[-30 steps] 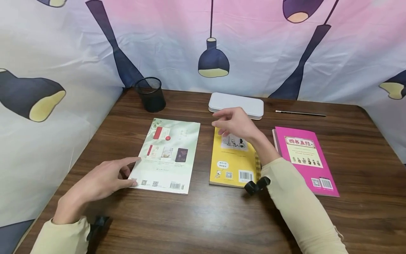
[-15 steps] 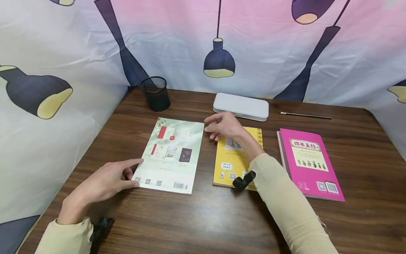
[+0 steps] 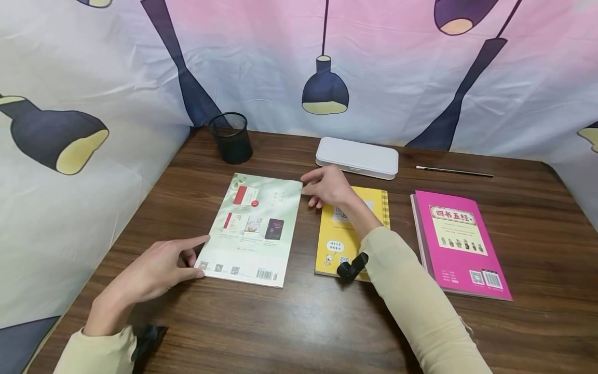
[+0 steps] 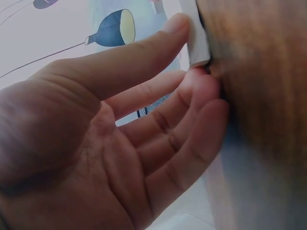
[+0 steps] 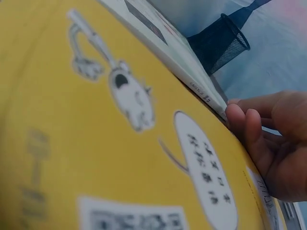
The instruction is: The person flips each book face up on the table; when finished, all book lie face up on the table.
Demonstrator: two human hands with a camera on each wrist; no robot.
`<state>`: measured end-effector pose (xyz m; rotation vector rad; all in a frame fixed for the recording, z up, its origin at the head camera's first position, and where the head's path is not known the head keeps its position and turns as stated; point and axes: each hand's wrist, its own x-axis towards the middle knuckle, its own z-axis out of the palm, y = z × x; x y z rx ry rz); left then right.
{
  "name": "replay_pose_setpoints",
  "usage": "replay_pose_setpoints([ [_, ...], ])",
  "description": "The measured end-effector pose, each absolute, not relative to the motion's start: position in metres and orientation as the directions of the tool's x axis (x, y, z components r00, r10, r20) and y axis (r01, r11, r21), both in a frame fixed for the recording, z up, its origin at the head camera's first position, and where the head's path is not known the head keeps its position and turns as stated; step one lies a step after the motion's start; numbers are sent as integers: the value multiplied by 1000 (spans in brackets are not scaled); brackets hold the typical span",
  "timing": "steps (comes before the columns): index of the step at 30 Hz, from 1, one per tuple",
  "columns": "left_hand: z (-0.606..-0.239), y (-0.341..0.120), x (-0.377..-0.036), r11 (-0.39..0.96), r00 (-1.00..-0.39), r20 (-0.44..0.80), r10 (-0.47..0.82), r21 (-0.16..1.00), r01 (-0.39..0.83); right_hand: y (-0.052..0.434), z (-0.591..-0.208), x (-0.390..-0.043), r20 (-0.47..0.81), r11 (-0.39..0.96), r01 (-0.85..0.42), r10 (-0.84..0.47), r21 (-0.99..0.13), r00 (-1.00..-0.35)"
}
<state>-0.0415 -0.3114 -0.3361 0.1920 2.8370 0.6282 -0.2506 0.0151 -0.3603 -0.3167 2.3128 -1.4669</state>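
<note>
Three books (image 3: 462, 249) lie on your wood bench (image 3: 261, 332); you pinch the leftmost, green book (image 3: 247, 241) at opposite corners, left hand (image 3: 151, 267) and right hand (image 3: 329, 187). One white case (image 3: 357, 156), one pencil (image 3: 455, 171), one cup (image 3: 233, 146); lamp-print cloth (image 3: 261, 67) behind.

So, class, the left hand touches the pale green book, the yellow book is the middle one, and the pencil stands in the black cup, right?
Not quite: the pencil lies on the table, not in the black cup, as the head view shows. The left hand touches the pale green book, and the yellow book is the middle one.
</note>
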Motion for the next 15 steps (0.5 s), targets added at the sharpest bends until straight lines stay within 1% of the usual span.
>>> replay_pose_setpoints([
  [7, -337, -311, -41, 893, -974, -143, 174, 440, 94, 12, -359, -250, -194, 495, -16, -370, -869, -909],
  [15, -339, -313, -37, 884, -975, -145, 169, 460, 85, 7, -357, -251, -225, 534, -27, -401, -845, -888],
])
